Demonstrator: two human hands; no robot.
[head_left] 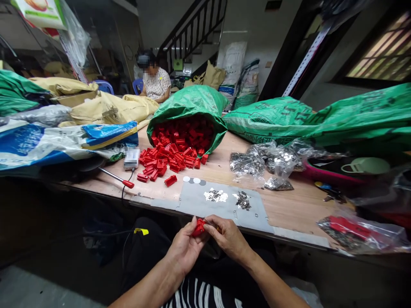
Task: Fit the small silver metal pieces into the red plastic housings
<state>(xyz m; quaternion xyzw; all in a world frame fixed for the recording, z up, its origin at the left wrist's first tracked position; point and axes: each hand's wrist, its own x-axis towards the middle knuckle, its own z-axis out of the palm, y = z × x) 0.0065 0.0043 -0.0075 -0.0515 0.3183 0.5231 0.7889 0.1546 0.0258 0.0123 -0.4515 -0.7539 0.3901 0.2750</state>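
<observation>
Red plastic piece (pixel 199 228), held above the lap, just before the near edge of the work surface (pixel 289 209). The left hand (pixel 188 241) pinches it between thumb and fingers; the right hand (pixel 224 231) meets it from the other side, its fingers curled around an orange-yellow item (pixel 218 229), mostly hidden. Beyond, on the surface, a grey sheet (pixel 192 201) bears two small heaps of metal parts, one bright (pixel 215 195) and one darker (pixel 242 199). Farther back, loose red pieces (pixel 163 160) spill from the mouth of a green sack (pixel 189 100). To the right lie clear bags of metal parts (pixel 247 164), near a pink container (pixel 313 173); to the left, a blue-and-white sack (pixel 58 143). Background: a seated person (pixel 156 83) in a dotted top, before a staircase railing (pixel 192 32).
</observation>
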